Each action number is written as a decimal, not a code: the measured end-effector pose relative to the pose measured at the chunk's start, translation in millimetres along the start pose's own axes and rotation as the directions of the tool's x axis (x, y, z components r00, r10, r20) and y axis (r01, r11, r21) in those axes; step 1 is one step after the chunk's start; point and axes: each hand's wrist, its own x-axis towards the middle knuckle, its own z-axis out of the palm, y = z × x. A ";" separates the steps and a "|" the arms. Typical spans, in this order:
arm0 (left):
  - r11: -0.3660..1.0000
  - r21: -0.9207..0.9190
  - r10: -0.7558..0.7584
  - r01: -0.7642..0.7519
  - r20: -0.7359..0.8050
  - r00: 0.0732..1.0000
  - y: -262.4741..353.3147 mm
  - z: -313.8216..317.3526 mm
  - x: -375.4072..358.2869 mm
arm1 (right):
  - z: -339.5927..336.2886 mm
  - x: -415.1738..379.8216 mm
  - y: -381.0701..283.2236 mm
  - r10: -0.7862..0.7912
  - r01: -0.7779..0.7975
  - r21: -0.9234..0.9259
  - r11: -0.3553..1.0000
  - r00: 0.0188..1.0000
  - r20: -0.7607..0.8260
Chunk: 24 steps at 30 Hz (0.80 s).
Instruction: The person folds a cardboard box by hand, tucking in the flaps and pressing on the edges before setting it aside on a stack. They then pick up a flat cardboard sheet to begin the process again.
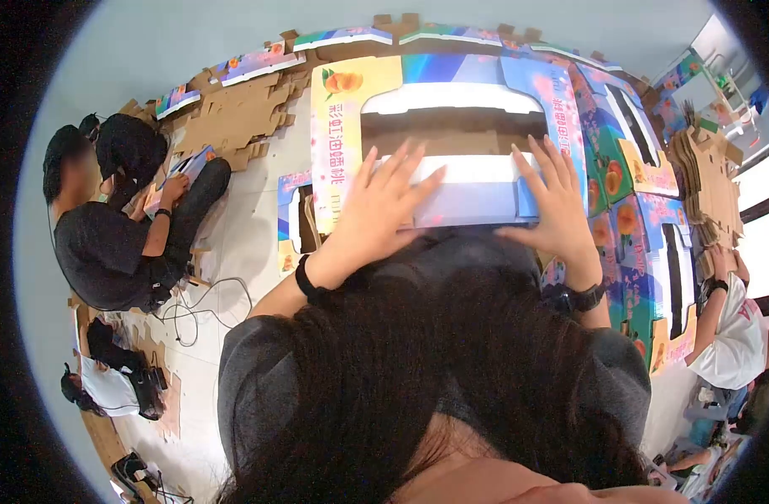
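Observation:
A printed cardboard fruit box lies right in front of my body, with peaches and Chinese lettering on its side panels. Its top has a wide cut-out framed by white and blue edges, and brown cardboard shows inside. My left hand rests on the left part of the near edge, fingers spread and pointing toward the cut-out. On the right part of the same edge lies my right hand, its fingers also apart. Neither hand grips anything.
More printed boxes are stacked to the right, beside a pile of flat brown cardboard. Flattened cardboard covers the floor at the far left. Seated people are on the left, a person in white on the right. Cables lie on the floor.

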 end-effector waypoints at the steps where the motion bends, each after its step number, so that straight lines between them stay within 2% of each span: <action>1: 1.000 -0.019 -0.010 0.010 -0.036 0.999 -2.7 5.1 1.3 | 1.6 0.9 1.4 0.004 -0.004 -0.058 0.998 1.000 0.010; 2: 0.999 -0.039 -0.019 0.016 -0.073 0.997 -4.7 7.4 2.7 | 3.5 2.3 2.0 0.008 -0.008 -0.054 0.999 1.000 0.007; 8: 0.997 0.071 0.042 -0.041 -0.016 0.999 -14.9 -1.0 13.7 | 11.2 13.1 6.6 -0.009 0.004 -0.076 0.997 0.998 -0.064; 11: 0.997 0.049 0.062 -0.059 -0.075 0.995 -24.2 -1.2 27.7 | 16.4 25.7 13.1 -0.023 0.012 -0.096 0.995 0.993 -0.117; 14: 0.988 0.124 0.103 -0.095 -0.060 0.993 -33.3 1.7 36.7 | 23.5 36.8 22.7 -0.035 0.019 -0.121 0.993 0.990 -0.137; 24: 0.986 0.124 0.115 -0.108 -0.050 0.992 -36.9 12.4 35.1 | 26.9 35.5 15.7 -0.005 -0.009 -0.111 0.994 0.992 -0.127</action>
